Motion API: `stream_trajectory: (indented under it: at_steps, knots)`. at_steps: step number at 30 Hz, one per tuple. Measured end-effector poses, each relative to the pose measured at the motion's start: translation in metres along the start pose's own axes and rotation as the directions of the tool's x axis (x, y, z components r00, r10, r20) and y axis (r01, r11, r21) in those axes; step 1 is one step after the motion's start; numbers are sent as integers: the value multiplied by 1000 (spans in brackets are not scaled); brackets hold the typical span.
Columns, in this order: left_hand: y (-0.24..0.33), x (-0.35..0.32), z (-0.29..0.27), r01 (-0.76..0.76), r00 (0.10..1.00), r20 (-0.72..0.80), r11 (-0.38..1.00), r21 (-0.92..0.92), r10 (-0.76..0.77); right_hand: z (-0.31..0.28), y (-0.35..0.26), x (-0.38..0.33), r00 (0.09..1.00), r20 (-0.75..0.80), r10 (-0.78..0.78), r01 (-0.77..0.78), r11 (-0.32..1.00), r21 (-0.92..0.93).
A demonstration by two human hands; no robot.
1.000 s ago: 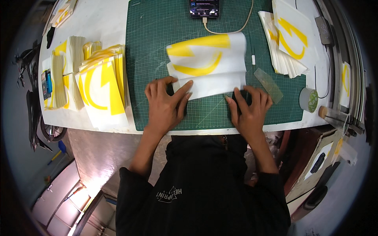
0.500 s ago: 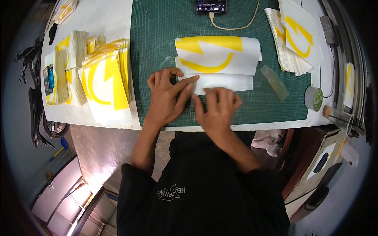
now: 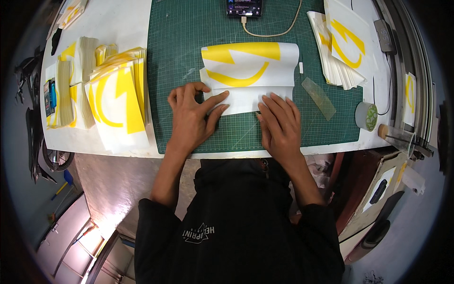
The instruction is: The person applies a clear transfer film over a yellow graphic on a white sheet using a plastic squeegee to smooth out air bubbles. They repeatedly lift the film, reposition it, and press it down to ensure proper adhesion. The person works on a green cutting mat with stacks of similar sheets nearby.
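My left hand [image 3: 193, 117] and right hand [image 3: 280, 124] lie flat, fingers spread, pressing the white-and-yellow decal sheet [image 3: 249, 75] onto the green cutting mat [image 3: 189, 47], grasping nothing.

View, single: head-worn fisheye, looking steeply down from above our own chest onto the surface [image 3: 118, 19], near enough that the green cutting mat [image 3: 189, 47] fills the upper middle. We face the far edge at top; our forearms enter from below. Straight edges bow toward the dark rim; we list no second view.
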State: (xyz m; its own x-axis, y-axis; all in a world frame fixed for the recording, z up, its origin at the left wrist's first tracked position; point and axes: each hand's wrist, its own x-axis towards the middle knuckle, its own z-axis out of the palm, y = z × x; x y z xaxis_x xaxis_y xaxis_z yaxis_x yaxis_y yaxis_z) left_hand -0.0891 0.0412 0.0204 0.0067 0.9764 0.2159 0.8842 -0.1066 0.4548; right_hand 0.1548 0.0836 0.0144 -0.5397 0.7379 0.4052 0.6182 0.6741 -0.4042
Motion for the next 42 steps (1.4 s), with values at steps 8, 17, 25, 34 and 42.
stream_trajectory:
  at_steps: [8,17,25,34,42]
  knots:
    - [10,-19,2,-82,996,-30,994,72,84,-8,4,-16,995,93,-27,33,998,-62]
    - [3,0,-4,-335,925,224,936,106,306,-25,39,32,928,341,-150,148,988,32]
    - [-5,38,-28,-253,888,432,951,178,155,-34,55,71,838,536,-103,168,983,-73]
    - [-11,64,-32,-239,871,482,942,237,99,-24,72,93,823,565,-64,164,978,-128]
    - [-2,70,-30,-236,834,550,919,316,25,19,25,113,822,545,-166,189,982,14]
